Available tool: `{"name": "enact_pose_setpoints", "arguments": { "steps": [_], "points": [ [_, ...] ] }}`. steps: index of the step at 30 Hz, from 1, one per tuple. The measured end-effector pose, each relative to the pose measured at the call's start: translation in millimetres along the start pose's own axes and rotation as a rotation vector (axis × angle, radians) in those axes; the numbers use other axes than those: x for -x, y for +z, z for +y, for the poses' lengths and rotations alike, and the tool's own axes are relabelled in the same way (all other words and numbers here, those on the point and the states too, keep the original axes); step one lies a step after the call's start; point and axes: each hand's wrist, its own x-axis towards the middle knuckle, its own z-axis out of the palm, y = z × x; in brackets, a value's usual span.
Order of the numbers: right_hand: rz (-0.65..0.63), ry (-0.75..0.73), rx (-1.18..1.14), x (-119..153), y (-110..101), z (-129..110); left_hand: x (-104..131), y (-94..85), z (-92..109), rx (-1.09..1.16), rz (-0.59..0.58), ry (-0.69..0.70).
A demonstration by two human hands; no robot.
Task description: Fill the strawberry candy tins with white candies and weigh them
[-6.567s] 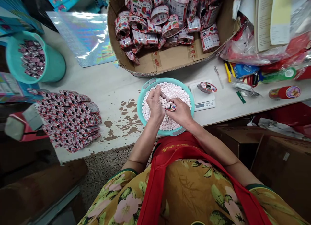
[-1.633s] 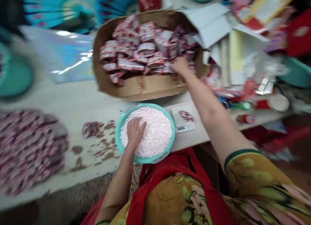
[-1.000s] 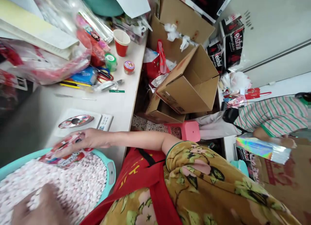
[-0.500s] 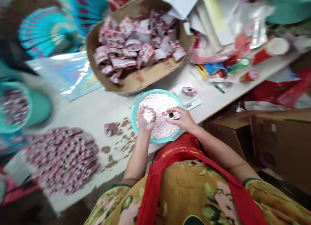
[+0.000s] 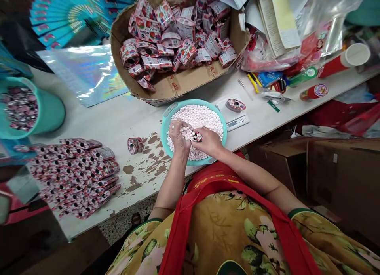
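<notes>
Over a turquoise basin point(image 5: 224, 128) of small white candies point(image 5: 204, 114), my left hand point(image 5: 179, 138) is cupped around a handful of the candies. My right hand point(image 5: 210, 141) grips a small printed candy pack point(image 5: 197, 137), its dark round opening facing up. The two hands meet, with the handful right against the pack's opening. Just beyond the basin's right side, a similar pack point(image 5: 235, 105) rests on a white digital scale point(image 5: 237, 121), whose display is too small to read. My fingers partly hide the held pack.
A cardboard box point(image 5: 175, 86) of printed packs stands behind the basin. At left are rows of packs point(image 5: 77, 176), a lone pack point(image 5: 135, 145) and a turquoise bucket point(image 5: 52, 114) with small wrapped pieces. Papers point(image 5: 276, 25), plastic bags and red tubs point(image 5: 334, 65) crowd the back right.
My hands have come together: the left moved its handful of candies rightward, while the right brought the pack left to meet it. The whole view has shifted slightly.
</notes>
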Motion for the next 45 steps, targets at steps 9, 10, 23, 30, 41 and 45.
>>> {"name": "enact_pose_setpoints", "arguments": {
  "steps": [9, 10, 23, 30, 41, 45],
  "points": [
    [0.024, -0.026, 0.013, -7, -11, 2, -2, 16.4, 1, -0.022, 0.017, 0.059],
    [0.031, -0.029, 0.007, -8, -11, 3, -3, 17.3, 1, -0.023, 0.024, 0.057],
    [0.019, -0.028, 0.012, -17, -22, 5, -11, 27.1, 2, -0.035, 0.037, 0.021],
    [-0.009, -0.032, -0.01, -21, -30, 9, -13, 37.7, 0, -0.038, 0.047, 0.013],
    [-0.014, -0.033, -0.041, -29, -37, 11, -16, 46.6, 0, -0.093, -0.002, 0.071],
    [-0.021, -0.06, -0.084, -29, -39, 15, -17, 51.5, -1, -0.099, 0.0, 0.059]
  ]
}}
